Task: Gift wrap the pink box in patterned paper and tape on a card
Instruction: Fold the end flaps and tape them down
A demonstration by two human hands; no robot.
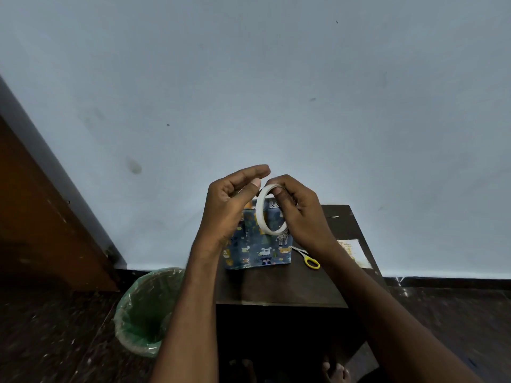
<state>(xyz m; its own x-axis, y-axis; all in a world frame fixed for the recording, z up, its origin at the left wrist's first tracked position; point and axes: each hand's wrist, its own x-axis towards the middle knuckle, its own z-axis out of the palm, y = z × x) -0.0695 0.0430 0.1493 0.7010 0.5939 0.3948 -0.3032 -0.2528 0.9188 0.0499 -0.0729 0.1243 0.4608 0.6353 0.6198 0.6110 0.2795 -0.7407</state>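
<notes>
A box wrapped in blue animal-patterned paper (258, 251) stands on a small dark table (279, 288). Above it, my right hand (302, 214) grips a white roll of tape (263, 214), thumb on its top edge. My left hand (229, 205) is raised beside the roll, its thumb and fingers reaching toward the roll's top; whether they pinch a tape end cannot be told. A pale card (355, 252) lies on the table at the right, partly behind my right wrist.
Yellow-handled scissors (309, 259) lie on the table right of the box. A bin lined with a green bag (143, 308) stands on the floor at the left. A wooden door (41, 222) is at far left; a pale wall is behind.
</notes>
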